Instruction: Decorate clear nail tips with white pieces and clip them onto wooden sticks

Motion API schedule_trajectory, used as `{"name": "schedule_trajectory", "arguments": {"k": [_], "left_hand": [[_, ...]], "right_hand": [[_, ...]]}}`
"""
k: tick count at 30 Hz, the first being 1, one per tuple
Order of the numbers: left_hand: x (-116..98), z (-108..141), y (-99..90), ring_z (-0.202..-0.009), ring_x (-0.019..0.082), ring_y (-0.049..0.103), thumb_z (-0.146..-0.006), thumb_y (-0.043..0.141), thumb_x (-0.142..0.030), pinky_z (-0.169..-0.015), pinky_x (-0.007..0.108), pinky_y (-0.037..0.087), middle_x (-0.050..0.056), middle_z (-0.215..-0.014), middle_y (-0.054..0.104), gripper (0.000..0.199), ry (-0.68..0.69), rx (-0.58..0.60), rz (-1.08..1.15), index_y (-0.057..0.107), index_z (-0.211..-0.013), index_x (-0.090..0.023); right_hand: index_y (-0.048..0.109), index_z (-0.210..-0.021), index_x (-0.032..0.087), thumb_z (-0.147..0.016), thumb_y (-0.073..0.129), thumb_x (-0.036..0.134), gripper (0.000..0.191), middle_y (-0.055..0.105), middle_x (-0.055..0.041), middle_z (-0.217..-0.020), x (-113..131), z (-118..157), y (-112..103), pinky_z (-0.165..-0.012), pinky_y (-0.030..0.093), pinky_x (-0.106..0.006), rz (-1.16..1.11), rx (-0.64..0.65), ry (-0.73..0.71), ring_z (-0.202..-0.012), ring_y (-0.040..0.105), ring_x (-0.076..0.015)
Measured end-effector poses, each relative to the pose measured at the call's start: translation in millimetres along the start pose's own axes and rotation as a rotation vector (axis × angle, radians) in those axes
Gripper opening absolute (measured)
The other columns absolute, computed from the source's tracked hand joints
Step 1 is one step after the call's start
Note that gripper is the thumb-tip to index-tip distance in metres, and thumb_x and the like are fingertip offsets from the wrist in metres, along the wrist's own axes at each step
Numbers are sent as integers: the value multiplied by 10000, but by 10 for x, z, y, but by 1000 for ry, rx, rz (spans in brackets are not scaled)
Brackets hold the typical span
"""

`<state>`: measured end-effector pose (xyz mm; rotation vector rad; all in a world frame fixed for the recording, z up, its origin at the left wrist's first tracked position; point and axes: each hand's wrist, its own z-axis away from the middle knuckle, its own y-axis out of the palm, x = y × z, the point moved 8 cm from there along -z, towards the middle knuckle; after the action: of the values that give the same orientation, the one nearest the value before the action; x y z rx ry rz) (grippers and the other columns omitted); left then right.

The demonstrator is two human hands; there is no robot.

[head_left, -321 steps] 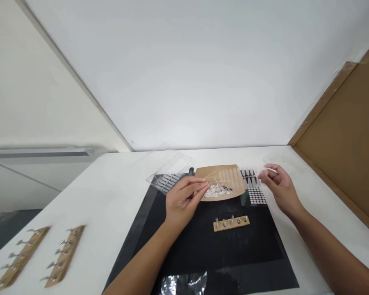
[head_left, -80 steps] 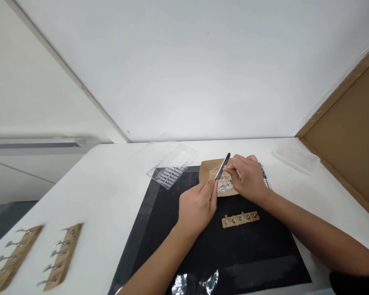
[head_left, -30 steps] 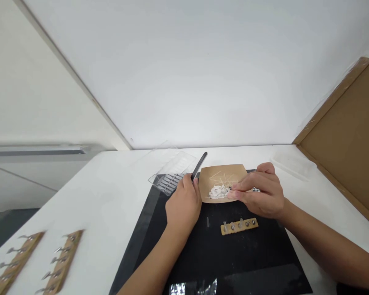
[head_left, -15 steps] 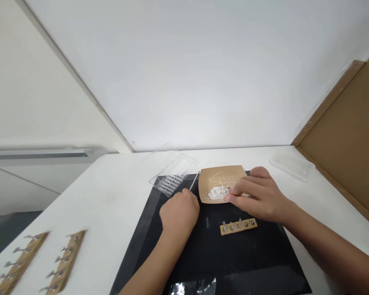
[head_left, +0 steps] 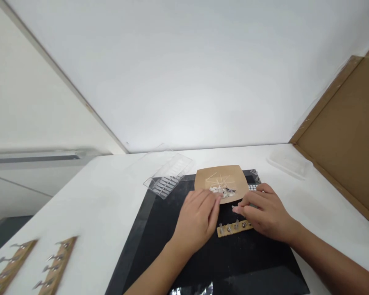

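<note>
My right hand (head_left: 264, 213) pinches a small clear piece (head_left: 234, 207), which looks like a false nail tip, above the black mat (head_left: 227, 262). Close under it lies a short tan strip (head_left: 233, 231) with metal beads and several clear nail tips standing on it; the fingers cover its right end. My left hand (head_left: 198, 217) is closed, its fingertips at the near rim of a brown paper tray (head_left: 204, 178). Whatever those fingers hold is hidden. Small white pieces (head_left: 224, 191) and thin pale sticks (head_left: 218, 179) lie in the tray.
At the mat's back left is a clear slotted box (head_left: 166, 182). A sheet of white dots (head_left: 252, 187) lies behind my right hand. A clear lid (head_left: 290, 164) is at the right, and two tan strips with nail tips (head_left: 60, 262) stand at the left. Cardboard (head_left: 347, 119) borders the right.
My right hand has drawn back from the tray toward the tan strip, a clear piece now in its pinch. My left hand has moved right to the tray's rim; its thin stick no longer shows.
</note>
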<state>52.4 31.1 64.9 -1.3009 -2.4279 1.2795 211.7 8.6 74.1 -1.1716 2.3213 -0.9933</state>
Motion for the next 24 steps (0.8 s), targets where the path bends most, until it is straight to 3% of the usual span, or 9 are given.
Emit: {"name": "schedule_trajectory", "arguments": {"k": [2,5,12,17,20,24], "left_hand": [[-95,-4,64,-917,201,649,-1039,521,-124,-850,354,505,81,-961,726,189,42,59,260,697,-1097,-162],[-97,-2,120,-935,189,657,-1032,552,-136,-856,332,544,85,-975,710,184,-24,79,481,717,-1101,-178],[38,8,238,-943,197,691,-1006,629,-239,-831,318,578,102,-1016,727,188,-241,134,645,806,-1063,-210],[144,56,324,-763,147,665,-925,747,-327,-681,256,560,94,-1030,753,156,-490,150,786,825,-987,-208],[185,142,424,-723,152,667,-860,810,-379,-561,213,513,85,-914,754,220,-677,159,931,818,-960,-183],[179,250,542,-503,101,576,-812,847,-444,-425,173,405,3,-626,654,338,-836,210,1041,799,-996,-164]], "right_hand": [[611,-808,196,-1014,629,111,224,665,26,-766,28,7,37,-755,313,-352,-8,8,9,-662,513,-114],[590,-787,192,-1002,632,94,241,656,28,-758,60,17,66,-746,309,-349,2,4,2,-661,506,-109],[567,-766,195,-972,663,73,258,661,40,-762,98,52,33,-703,299,-339,31,-47,-23,-672,550,-105],[573,-782,205,-983,642,72,251,687,33,-772,113,64,33,-688,306,-347,49,-57,-5,-669,547,-111],[549,-758,206,-991,644,85,279,679,35,-757,102,77,47,-687,306,-343,14,-59,13,-664,543,-104],[547,-765,204,-974,665,68,275,680,35,-755,101,83,56,-696,307,-338,-27,-58,2,-679,561,-103]]}}
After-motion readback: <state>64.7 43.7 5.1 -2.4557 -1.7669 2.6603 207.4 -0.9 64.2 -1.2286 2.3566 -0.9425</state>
